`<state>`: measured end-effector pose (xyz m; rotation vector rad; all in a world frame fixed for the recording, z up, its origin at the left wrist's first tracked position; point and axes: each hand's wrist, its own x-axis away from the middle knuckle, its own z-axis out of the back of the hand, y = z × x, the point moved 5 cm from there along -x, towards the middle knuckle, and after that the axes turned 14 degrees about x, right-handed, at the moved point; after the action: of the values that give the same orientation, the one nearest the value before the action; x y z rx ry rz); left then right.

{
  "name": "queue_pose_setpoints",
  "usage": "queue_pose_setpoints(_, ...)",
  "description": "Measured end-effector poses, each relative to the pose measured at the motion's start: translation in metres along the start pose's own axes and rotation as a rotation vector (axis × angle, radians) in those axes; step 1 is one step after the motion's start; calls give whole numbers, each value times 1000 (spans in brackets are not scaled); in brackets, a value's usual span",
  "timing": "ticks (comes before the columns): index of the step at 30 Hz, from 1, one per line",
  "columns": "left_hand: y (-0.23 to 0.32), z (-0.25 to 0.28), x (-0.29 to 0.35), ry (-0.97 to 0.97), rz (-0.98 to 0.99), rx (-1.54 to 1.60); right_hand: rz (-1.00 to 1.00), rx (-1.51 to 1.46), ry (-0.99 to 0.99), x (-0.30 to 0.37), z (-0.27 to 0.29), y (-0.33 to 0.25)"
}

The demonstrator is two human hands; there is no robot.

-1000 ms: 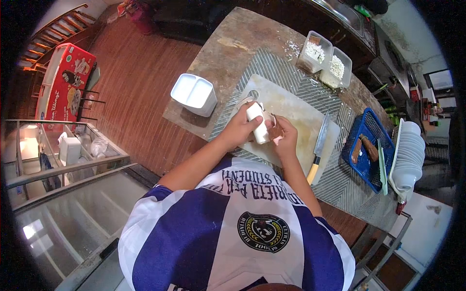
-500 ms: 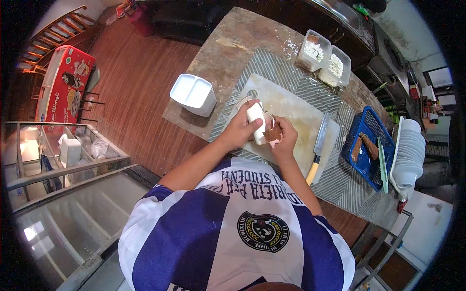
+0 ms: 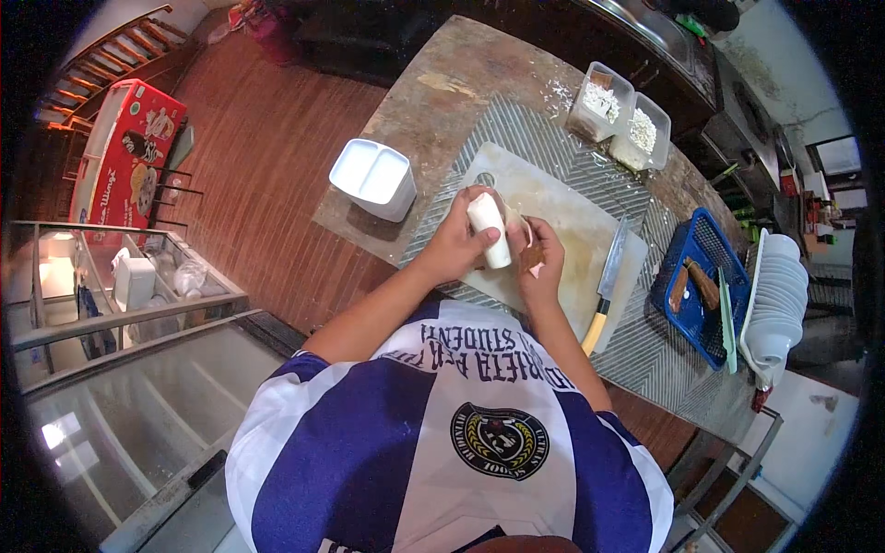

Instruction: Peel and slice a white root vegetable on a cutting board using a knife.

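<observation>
Fingers (image 3: 479, 241) gripping 1 white root (image 3: 489, 229), 1 knife (image 3: 604, 293), 2 tubs (image 3: 619, 115)

Left hand (image 3: 458, 247) grips a white cylinder (image 3: 489, 231) over the cutting board (image 3: 572, 221); right hand (image 3: 542, 267) pinches a brown piece (image 3: 529, 259).

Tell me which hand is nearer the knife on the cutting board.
Right. The right hand sits just left of the knife, holding a small brown piece. The left hand is farther left, gripping a white cylinder over the cutting board.
</observation>
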<state>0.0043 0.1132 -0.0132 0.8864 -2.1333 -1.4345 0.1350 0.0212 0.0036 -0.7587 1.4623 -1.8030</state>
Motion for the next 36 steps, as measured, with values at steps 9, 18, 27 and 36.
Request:
queue_pose_setpoints(9, 28, -9, 10, 6, -44, -318, -67, 123, -106, -2, -2, -5)
queue_pose_setpoints(18, 33, -17, 22, -74, -151, -467, 37, 233, 0, 1, 1, 4)
queue_pose_setpoints(27, 24, -15, 24, -135, -269, -453, -34, 221, 79, 4, 9, -4)
queue_pose_setpoints(36, 14, -11, 22, -135, -213, -283, 2, 240, 100, 5, 11, -5)
